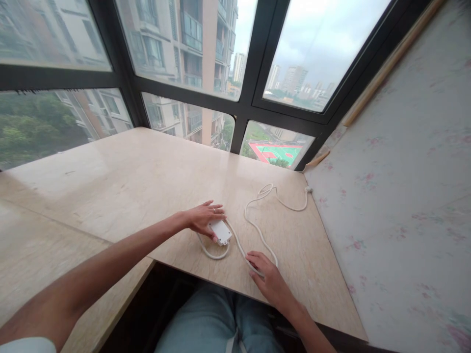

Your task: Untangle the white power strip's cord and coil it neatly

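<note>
A small white power strip (221, 232) lies on the stone sill, with screws showing at its corners. My left hand (206, 218) grips its far left end, the thumb on the near side and the fingers stretched across the top; a ring is on one finger. A white cord (235, 236) curls below the strip and runs on to my right hand (268, 277). That hand holds the cord between thumb and fingers near the sill's front edge. From there the cord winds away to a plug (308, 189) by the right wall.
The pale stone sill (147, 171) spreads to the left, with a seam across it. Dark-framed windows (246, 113) stand behind it. A flowered wall (397, 196) bounds the right side. My legs (217, 318) are below the front edge, beside a dark recess.
</note>
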Demonstrator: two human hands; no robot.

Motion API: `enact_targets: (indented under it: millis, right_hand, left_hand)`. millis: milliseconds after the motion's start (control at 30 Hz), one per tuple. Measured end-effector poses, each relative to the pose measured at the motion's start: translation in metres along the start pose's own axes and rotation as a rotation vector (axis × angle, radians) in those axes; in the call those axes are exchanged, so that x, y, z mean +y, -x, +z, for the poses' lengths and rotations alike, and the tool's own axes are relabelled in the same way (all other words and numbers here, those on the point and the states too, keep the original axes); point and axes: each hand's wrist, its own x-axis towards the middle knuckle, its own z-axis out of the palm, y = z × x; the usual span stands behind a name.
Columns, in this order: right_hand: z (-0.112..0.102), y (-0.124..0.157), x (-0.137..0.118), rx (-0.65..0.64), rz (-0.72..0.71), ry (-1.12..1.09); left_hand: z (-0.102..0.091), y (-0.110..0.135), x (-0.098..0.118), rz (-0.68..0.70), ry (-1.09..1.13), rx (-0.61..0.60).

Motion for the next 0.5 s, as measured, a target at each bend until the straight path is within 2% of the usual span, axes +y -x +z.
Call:
enact_targets:
  millis: [100,200,367,500]
  right_hand:
    - [-0.014,0.0,-0.001,-0.024,0.041,0.054]
    - [-0.02,0.002,0.003,-0.007,0.045,0.127]
    - [-0.022,0.002,0.017,0.02,-0.099,0.317]
    - [-0.036,-0.006,0.029,-0.018,-0.241,0.354]
  left_hand:
    - [0.004,-0.001,-0.004,0.075,-0.041,0.004]
    - [0.006,0.005,-0.003,0.076,-0.07,0.067]
    - [0.009,0.015,0.001,-0.009,-0.108,0.109]
    - [0.011,0.022,0.0,-0.107,-0.123,0.118]
